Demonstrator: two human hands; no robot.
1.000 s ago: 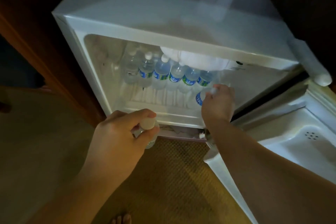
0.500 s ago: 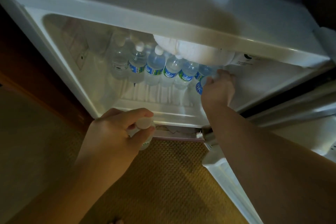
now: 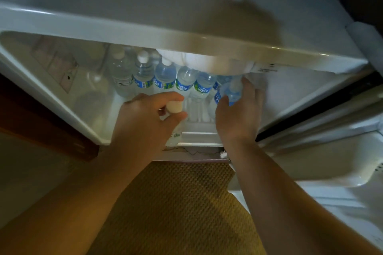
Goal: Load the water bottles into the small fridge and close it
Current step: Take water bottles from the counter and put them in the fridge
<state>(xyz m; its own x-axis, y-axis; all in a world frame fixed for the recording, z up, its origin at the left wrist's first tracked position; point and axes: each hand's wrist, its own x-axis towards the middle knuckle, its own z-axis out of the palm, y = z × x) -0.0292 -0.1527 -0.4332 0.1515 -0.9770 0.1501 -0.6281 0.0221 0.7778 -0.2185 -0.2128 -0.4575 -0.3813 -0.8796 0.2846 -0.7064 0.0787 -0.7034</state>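
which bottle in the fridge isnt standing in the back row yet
The bottle in the right hand, at the row's right end: it is tilted and gripped, while the others stand upright against the back wall, untouched.

The room is dim; the one strong light is a white glow under the fridge (image 3: 145, 33) top edge, washing out the lamp (image 3: 207, 64) area and lighting the bottles (image 3: 165, 78) behind. The mat (image 3: 176, 203) and forearms sit in murky yellow shadow. The top corners are near black. Wide-angle bending curves the fridge edges, and motion blur softens the upper frame.
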